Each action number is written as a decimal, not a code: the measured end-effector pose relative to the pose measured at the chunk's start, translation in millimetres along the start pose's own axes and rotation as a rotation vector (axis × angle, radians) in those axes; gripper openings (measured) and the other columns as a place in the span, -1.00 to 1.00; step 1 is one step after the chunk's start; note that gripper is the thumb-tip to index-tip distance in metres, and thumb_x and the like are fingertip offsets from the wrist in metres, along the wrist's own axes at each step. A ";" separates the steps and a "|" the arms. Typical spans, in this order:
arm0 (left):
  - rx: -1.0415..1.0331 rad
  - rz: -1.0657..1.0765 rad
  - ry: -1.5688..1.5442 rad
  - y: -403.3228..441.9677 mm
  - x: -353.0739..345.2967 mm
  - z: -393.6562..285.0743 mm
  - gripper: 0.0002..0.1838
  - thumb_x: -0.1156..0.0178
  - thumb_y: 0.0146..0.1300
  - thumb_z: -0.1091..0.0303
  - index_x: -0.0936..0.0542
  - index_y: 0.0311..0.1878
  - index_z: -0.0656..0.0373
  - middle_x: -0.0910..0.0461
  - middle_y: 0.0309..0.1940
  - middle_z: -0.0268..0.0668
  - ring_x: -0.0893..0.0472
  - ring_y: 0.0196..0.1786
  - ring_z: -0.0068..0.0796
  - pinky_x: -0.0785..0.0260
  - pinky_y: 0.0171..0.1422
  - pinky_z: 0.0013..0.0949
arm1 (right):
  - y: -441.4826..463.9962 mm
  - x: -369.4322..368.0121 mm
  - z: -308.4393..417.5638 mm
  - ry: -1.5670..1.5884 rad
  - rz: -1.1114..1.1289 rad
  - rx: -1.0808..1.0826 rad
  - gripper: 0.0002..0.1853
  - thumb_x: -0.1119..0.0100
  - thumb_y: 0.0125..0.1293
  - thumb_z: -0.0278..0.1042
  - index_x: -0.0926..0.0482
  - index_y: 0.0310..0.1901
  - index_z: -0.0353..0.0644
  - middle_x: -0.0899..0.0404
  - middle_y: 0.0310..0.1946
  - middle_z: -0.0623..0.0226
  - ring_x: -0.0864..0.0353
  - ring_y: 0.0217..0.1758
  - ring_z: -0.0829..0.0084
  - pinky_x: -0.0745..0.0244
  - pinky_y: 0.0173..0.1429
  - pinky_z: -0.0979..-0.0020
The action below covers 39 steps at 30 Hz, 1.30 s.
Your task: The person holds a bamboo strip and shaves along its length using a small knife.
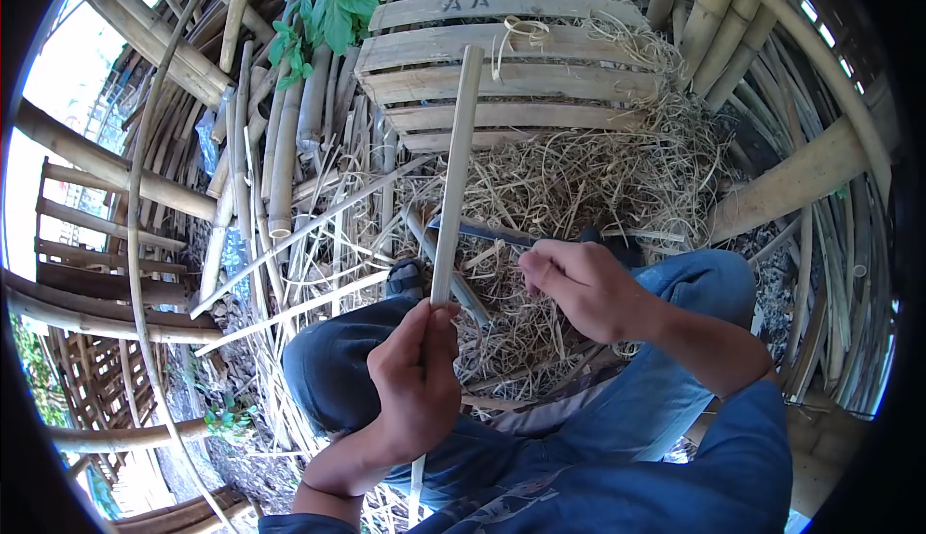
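Note:
My left hand is closed around the lower part of a pale bamboo strip, which stands almost upright in front of me. The strip's thin tail shows below my fist. In my right hand is a knife, its dark blade pointing left. The blade's tip reaches the strip's edge above my left hand; whether it cuts into the wood I cannot tell. Most of the knife's handle is hidden by my fingers. Both hands are above my bent knees.
Curly bamboo shavings cover the ground ahead. Behind them lies a slatted wooden crate with a curled shaving on it. Bamboo poles and loose strips lie to the left, near a green plant. A thick bamboo pole crosses at right.

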<state>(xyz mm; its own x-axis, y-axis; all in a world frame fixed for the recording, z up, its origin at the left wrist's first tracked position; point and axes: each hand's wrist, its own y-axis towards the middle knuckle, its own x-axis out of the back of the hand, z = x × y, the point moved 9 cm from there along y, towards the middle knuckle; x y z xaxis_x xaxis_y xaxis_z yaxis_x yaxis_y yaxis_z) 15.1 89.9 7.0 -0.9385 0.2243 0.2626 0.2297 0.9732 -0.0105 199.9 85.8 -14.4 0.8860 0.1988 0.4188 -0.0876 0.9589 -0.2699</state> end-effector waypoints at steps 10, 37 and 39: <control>-0.052 0.071 0.042 -4.5 -11.5 -3.2 -0.87 -0.04 0.40 0.55 -0.56 -0.11 0.37 -0.38 -0.62 -0.43 -0.31 -0.56 -0.76 -0.14 -0.52 -0.59 | -12.8 7.0 56.6 -0.072 -0.129 0.382 -0.66 0.04 0.46 -0.14 -0.48 -0.31 -0.27 -0.49 -0.64 0.04 -0.56 -0.53 -0.03 -0.38 -0.44 0.09; -0.092 0.006 0.051 -0.3 -4.6 -6.9 -0.86 -0.01 0.42 0.54 -0.56 -0.14 0.39 -0.34 -0.63 -0.46 -0.29 -0.56 -0.76 -0.14 -0.51 -0.60 | 1.4 15.5 25.3 -0.054 -0.069 0.151 -0.60 0.06 0.48 -0.11 -0.53 -0.34 -0.29 -0.49 -0.67 0.03 -0.59 -0.54 0.08 -0.41 -0.43 0.15; -0.033 0.032 0.043 0.2 -8.9 -2.8 -0.86 -0.02 0.42 0.55 -0.56 -0.14 0.39 -0.32 -0.63 -0.47 -0.26 -0.56 -0.76 -0.12 -0.52 -0.59 | -4.3 12.3 34.5 -0.005 -0.070 0.186 -0.62 0.02 0.46 -0.12 -0.51 -0.36 -0.29 -0.51 -0.65 0.05 -0.59 -0.54 0.07 -0.39 -0.44 0.16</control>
<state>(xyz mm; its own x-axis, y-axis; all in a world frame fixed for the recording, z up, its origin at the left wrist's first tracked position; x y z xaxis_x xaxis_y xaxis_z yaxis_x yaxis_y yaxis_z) 24.2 88.0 7.4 -0.9188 0.2519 0.3040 0.2680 0.9633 0.0118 195.5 91.1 21.8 0.8905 0.1313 0.4357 -0.1093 0.9912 -0.0752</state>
